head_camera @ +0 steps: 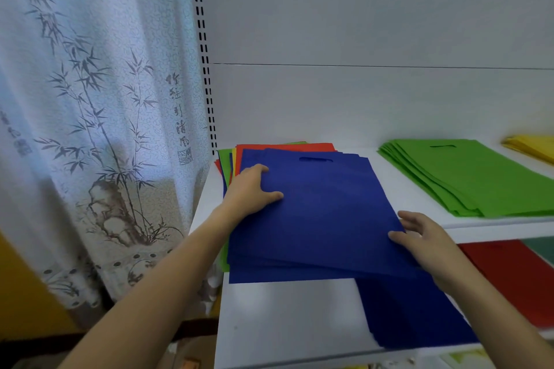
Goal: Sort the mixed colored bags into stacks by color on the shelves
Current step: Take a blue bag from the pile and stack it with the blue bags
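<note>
Now: left hand (250, 189) fingers (259, 169) rest loosely atop blue bag (323, 213), left side; right hand (425, 238) fingers (409, 217) pinch its right edge, thumb on top.
</note>
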Demonstrator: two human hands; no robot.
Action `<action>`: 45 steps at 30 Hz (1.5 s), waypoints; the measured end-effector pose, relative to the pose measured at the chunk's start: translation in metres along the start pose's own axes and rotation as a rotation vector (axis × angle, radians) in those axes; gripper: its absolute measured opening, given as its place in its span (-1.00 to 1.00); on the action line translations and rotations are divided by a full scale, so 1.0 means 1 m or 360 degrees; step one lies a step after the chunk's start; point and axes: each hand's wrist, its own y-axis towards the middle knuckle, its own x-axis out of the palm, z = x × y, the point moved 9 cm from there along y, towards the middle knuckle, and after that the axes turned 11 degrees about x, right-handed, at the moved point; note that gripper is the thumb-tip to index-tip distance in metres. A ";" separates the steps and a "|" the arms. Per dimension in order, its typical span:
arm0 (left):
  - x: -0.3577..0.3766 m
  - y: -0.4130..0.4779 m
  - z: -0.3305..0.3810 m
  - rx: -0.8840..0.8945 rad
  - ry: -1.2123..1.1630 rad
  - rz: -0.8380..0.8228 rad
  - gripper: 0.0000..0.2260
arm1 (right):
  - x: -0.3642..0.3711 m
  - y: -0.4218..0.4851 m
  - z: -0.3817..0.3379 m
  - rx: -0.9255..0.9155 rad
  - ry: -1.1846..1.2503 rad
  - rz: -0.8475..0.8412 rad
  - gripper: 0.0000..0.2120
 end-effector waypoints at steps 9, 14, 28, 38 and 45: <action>0.005 0.005 0.007 -0.0096 -0.0326 0.0200 -0.70 | -0.016 -0.019 0.020 -0.0023 0.0136 -0.0068 -0.61; 0.002 -0.028 0.052 0.0149 -0.0322 0.0454 -0.69 | -0.042 -0.043 0.037 -0.0232 0.0148 -0.0073 -0.63; 0.192 -0.176 0.204 0.0230 -0.0722 0.0585 -0.59 | -0.199 -0.087 0.277 0.0068 0.0359 0.0050 -0.66; 0.400 -0.249 0.175 -0.0688 -0.0810 0.0133 -0.63 | -0.252 -0.075 0.402 0.0312 -0.0168 0.0052 -0.64; 0.438 -0.199 0.138 -0.0844 -0.0746 0.0088 -0.64 | -0.234 -0.010 0.408 0.0349 -0.0261 0.0016 -0.64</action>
